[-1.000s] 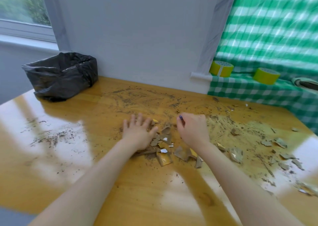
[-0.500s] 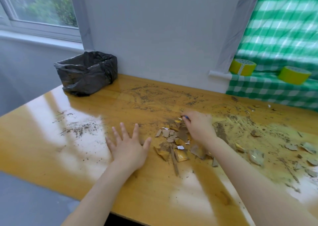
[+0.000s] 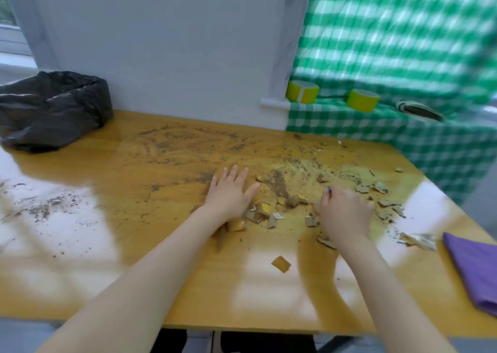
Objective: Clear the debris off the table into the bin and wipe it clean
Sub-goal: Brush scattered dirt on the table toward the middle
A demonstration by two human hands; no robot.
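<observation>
The left hand (image 3: pixel 231 195) lies palm down on the wooden surface (image 3: pixel 161 272). Its fingers (image 3: pixel 237 175) are straight and a little spread, and the thumb points out toward the heap of debris (image 3: pixel 265 211) just beside it. The heel of the hand and the wrist touch the nearest scraps of torn brown and yellow card.

The right hand (image 3: pixel 345 211) sits knuckles up on the other side of the heap, its fingers (image 3: pixel 333 196) curled down toward the surface among the scraps. A small blue spot shows at one fingertip. Whether these fingers pinch anything cannot be told, since the palm side is hidden.

Debris lies mostly between and around the two hands. Fine dark crumbs are smeared toward the back wall, more flakes lie to the far right, and one square scrap (image 3: pixel 281 264) lies alone nearer the front edge. The bin (image 3: pixel 53 105), lined with a black bag, stands at the back left corner, well apart from both hands. A folded purple cloth (image 3: pixel 476 266) rests at the right edge. Two yellow tape rolls (image 3: pixel 302 91) stand on a green checked cloth (image 3: pixel 403 129) behind
</observation>
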